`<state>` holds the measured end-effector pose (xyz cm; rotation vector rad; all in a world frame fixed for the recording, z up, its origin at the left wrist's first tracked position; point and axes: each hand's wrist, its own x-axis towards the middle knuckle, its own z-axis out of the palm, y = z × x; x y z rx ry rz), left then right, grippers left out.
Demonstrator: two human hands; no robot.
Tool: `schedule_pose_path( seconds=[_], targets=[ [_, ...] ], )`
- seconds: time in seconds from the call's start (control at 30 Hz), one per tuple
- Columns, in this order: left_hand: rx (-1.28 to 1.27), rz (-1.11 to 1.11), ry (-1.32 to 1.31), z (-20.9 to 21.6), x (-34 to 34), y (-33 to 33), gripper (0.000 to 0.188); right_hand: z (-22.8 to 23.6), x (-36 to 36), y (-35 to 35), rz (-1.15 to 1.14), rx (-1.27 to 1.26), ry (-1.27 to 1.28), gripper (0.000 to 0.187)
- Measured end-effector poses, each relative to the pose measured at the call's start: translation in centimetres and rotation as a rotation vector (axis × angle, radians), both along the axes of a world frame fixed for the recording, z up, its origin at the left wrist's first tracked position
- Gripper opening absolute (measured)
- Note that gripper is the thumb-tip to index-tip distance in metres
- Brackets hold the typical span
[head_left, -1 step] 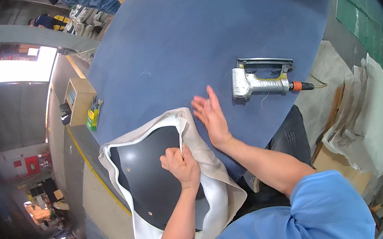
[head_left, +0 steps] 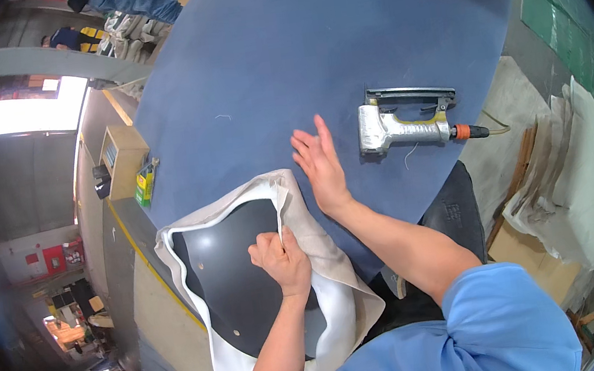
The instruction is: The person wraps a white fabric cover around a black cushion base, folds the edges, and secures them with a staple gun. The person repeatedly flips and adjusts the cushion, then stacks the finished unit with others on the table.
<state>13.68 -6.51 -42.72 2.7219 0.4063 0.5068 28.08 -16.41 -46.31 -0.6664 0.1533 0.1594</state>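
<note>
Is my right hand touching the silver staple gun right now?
Apart. The head view shows a strip of blue tabletop between your right hand and the silver staple gun.

There is one left hand (head_left: 283, 265), one right hand (head_left: 322, 175), one pneumatic staple gun (head_left: 405, 130), one black panel (head_left: 225, 294) with two visible holes (head_left: 236, 333), one fabric cover (head_left: 318, 238), one wooden box (head_left: 127, 162), one green-and-yellow packet (head_left: 144, 186).

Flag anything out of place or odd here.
Only minor: a loose pale thread lies on the blue tabletop, another thread beside the staple gun, like stray scraps. No spill or clear damage stands out.
</note>
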Motion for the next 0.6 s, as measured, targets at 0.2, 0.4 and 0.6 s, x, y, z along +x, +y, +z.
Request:
schedule_pose_path(
  seconds=[0.2, 0.4, 0.6],
  targets=[
    [0.007, 0.0, 0.032, 0.0, 0.0, -0.4, 0.026, -1.3, 2.8, 2.6, 0.032, 0.102, 0.007, 0.076],
    [-0.043, 0.006, 0.056, 0.7, 0.2, -0.6, 0.029, -2.0, 1.2, 3.3, 0.056, 0.186, 0.02, 0.076],
    [-0.095, -0.007, 0.048, 1.0, 0.1, -0.5, 0.026, -1.7, 0.0, 3.0, 0.081, 0.13, 0.014, 0.08]
  ],
)
